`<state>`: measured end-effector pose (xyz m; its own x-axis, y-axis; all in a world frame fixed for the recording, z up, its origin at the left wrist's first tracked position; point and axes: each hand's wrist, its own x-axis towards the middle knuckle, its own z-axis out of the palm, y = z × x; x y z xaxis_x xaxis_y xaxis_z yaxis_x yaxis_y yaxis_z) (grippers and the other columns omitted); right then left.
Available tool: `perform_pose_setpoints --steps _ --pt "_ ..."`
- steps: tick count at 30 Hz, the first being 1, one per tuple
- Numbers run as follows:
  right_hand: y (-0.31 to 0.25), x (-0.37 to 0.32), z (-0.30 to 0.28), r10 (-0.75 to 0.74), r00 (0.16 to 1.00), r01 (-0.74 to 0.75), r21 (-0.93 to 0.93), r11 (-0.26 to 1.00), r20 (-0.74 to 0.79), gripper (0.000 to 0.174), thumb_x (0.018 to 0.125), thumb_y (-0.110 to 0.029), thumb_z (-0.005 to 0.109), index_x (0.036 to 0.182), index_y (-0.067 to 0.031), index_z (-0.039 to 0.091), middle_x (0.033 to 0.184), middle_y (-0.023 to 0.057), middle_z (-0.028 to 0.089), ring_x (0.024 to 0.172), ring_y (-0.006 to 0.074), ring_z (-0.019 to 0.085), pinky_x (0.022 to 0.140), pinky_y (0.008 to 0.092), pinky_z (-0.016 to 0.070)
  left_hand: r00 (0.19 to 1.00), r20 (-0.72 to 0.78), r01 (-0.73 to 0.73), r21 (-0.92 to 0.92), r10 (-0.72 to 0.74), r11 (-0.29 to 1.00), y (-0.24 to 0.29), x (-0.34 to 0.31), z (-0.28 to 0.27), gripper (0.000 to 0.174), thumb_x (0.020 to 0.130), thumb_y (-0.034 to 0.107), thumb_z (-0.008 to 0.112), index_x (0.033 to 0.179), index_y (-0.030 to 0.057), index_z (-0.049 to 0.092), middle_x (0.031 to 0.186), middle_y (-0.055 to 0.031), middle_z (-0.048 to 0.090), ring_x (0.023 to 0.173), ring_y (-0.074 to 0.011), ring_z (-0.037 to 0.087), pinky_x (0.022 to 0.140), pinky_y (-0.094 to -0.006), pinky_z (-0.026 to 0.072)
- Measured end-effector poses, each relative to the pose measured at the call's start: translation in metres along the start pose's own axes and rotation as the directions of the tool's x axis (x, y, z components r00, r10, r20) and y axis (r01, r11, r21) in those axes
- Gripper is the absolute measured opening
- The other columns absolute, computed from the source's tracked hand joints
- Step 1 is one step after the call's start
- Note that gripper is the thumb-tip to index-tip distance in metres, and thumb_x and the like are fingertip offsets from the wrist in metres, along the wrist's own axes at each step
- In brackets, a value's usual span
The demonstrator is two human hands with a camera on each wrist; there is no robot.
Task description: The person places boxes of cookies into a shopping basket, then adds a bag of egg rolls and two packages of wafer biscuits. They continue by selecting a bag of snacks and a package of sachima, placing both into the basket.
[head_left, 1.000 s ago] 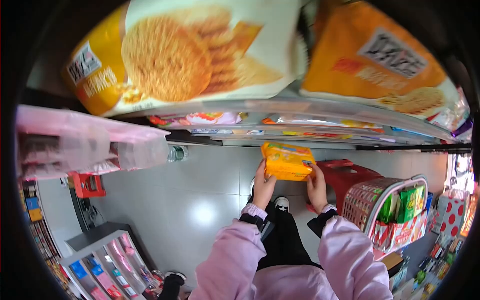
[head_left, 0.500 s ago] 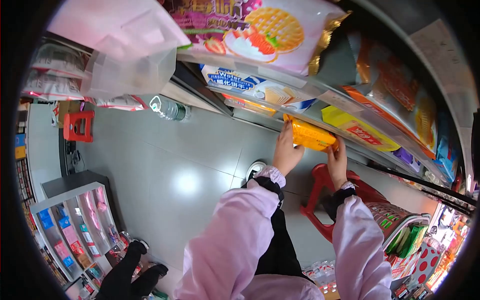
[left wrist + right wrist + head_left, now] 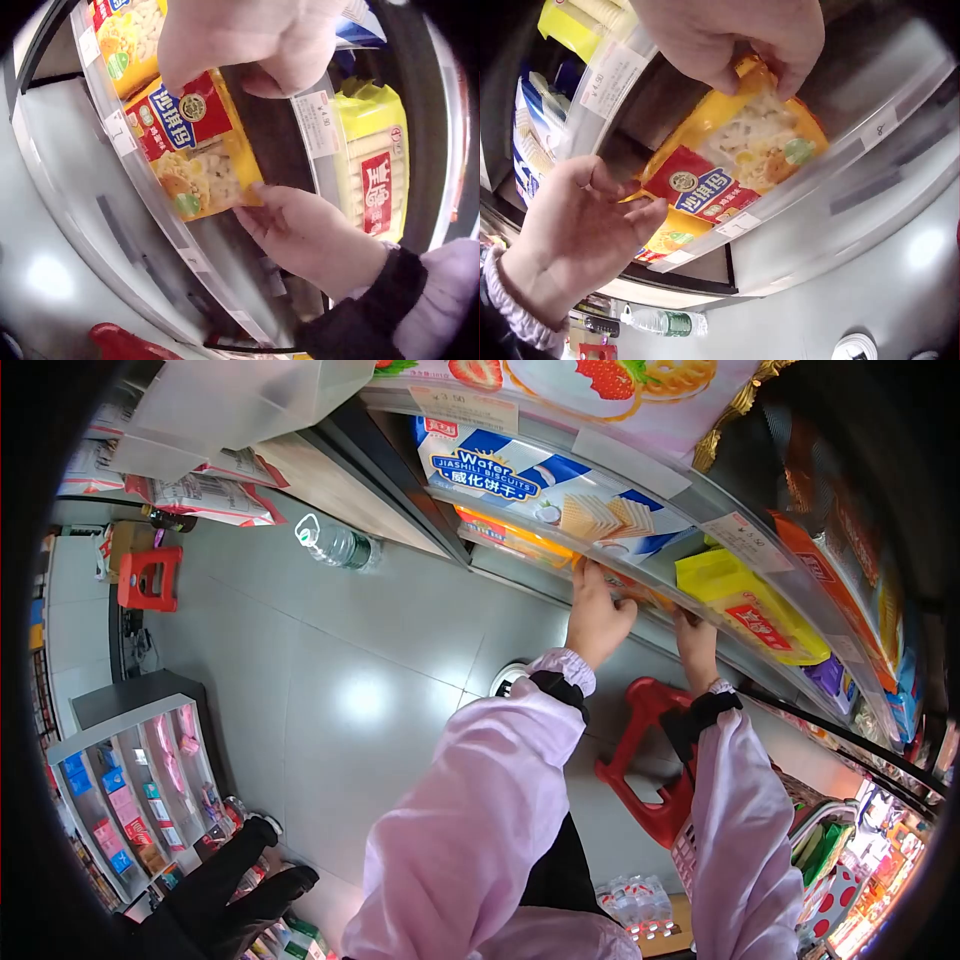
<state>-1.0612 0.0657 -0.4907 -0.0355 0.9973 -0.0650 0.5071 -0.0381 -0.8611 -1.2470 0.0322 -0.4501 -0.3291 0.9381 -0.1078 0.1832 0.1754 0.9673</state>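
Observation:
A yellow and red sachima packet (image 3: 214, 146) lies at a low shelf, label facing out, in the left wrist view. My left hand (image 3: 597, 622) is at its left end, thumb and finger pinching the corner in the right wrist view (image 3: 585, 217). The right hand (image 3: 697, 650) pinches the opposite end; the left wrist view has this right hand (image 3: 311, 236) with thumb and fingertips on the yellow corner. A second yellow packet (image 3: 129, 41) of the same kind sits beside it. In the head view the shelf edge and my hands mostly hide the packet.
Wafer biscuits (image 3: 490, 470) and a yellow biscuit pack (image 3: 750, 610) fill the shelf just above. A red stool (image 3: 650, 760) stands by my right arm, near a basket (image 3: 685, 855). A water bottle (image 3: 335, 545) lies on the floor. Another person's legs (image 3: 215, 890) show at lower left.
Both hands have carried the sachima packet from in front of my body forward and right, onto the low shelf. The head view has turned and moved closer to the shelves.

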Motion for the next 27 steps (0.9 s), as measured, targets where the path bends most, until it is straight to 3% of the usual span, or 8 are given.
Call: perform_pose_setpoints --steps 7,10,11,13,16,20,22,27 --pt "0.001 -0.006 -0.007 0.160 0.968 -0.175 0.064 0.982 0.193 0.034 0.083 -0.003 0.052 0.116 0.0031 0.044 0.114 0.0132 0.053 0.104 0.0189 0.051 0.084 0.0267 0.0402 0.998 -0.020 -0.051 0.057 0.052 0.997 -0.009 -0.003 0.002 0.069 0.069 0.008 0.056 0.127 -0.0098 0.023 0.128 -0.0312 0.029 0.120 -0.0439 0.030 0.100 -0.0376 0.0301" --pt "-0.011 -0.033 -0.004 0.097 0.990 -0.124 0.288 0.950 0.107 0.054 0.082 0.000 0.052 0.131 -0.0012 0.028 0.132 0.0151 0.036 0.117 0.0260 0.042 0.089 0.0316 0.0394 0.999 -0.017 -0.048 0.042 0.049 0.998 -0.015 -0.031 -0.008 0.068 0.071 0.008 0.055 0.128 -0.0102 0.023 0.128 -0.0312 0.030 0.122 -0.0424 0.028 0.102 -0.0387 0.0265" --pt "0.002 -0.046 -0.005 0.154 0.977 -0.194 0.312 0.930 0.149 0.070 0.080 0.002 0.052 0.138 -0.0058 0.013 0.141 0.0150 0.020 0.121 0.0302 0.036 0.091 0.0345 0.0396 0.999 -0.002 -0.041 0.021 0.041 0.999 -0.018 -0.045 -0.015 0.067 0.071 0.008 0.055 0.128 -0.0102 0.023 0.128 -0.0311 0.030 0.123 -0.0419 0.028 0.103 -0.0392 0.0254" --pt "-0.016 -0.082 -0.005 0.261 0.948 -0.305 0.291 0.907 0.180 0.074 0.079 0.004 0.053 0.139 -0.0069 0.011 0.141 0.0160 0.020 0.119 0.0276 0.039 0.089 0.0315 0.0413 0.997 0.028 0.076 0.030 -0.077 0.997 -0.040 -0.085 -0.030 0.062 0.073 0.001 0.053 0.130 -0.0005 0.028 0.130 -0.0193 0.031 0.118 -0.0310 0.037 0.092 -0.0348 0.0378" --pt "-0.031 -0.154 -0.009 0.316 0.873 -0.429 0.276 0.860 0.371 0.068 0.078 -0.004 0.061 0.135 -0.0041 0.024 0.135 0.0134 0.031 0.115 0.0255 0.042 0.092 0.0342 0.0399 0.961 0.072 0.271 -0.024 -0.269 0.962 -0.058 -0.160 -0.068 0.059 0.073 0.003 0.055 0.127 -0.0014 0.032 0.126 -0.0216 0.035 0.117 -0.0333 0.037 0.096 -0.0368 0.0340" --pt "-0.068 -0.248 -0.027 0.368 0.622 -0.608 0.130 0.783 0.691 0.044 0.080 -0.007 0.060 0.120 -0.0015 0.044 0.107 0.0074 0.055 0.098 0.0142 0.054 0.082 0.0279 0.0454 0.892 0.122 0.440 -0.017 -0.434 0.898 -0.049 -0.245 -0.129 0.046 0.075 -0.001 0.052 0.119 0.0059 0.044 0.121 -0.0130 0.040 0.102 -0.0211 0.049 0.082 -0.0292 0.0441" --pt "-0.111 -0.279 -0.039 0.388 0.488 -0.587 -0.035 0.809 0.781 0.040 0.081 -0.011 0.061 0.118 -0.0033 0.047 0.103 0.0063 0.056 0.094 0.0129 0.054 0.079 0.0275 0.0458 0.864 0.169 0.485 -0.026 -0.474 0.874 -0.034 -0.275 -0.153 0.043 0.076 -0.002 0.051 0.118 0.0051 0.045 0.115 -0.0093 0.046 0.098 -0.0181 0.051 0.081 -0.0272 0.0445" --pt "-0.194 -0.312 -0.077 0.352 0.458 -0.459 -0.122 0.880 0.816 0.045 0.080 -0.018 0.064 0.121 -0.0080 0.048 0.110 0.0108 0.056 0.098 0.0198 0.055 0.080 0.0290 0.0450 0.720 0.389 0.608 0.046 -0.575 0.793 0.044 -0.300 -0.195 0.039 0.080 0.000 0.048 0.118 0.0052 0.045 0.110 -0.0065 0.052 0.099 -0.0150 0.053 0.083 -0.0266 0.0437"
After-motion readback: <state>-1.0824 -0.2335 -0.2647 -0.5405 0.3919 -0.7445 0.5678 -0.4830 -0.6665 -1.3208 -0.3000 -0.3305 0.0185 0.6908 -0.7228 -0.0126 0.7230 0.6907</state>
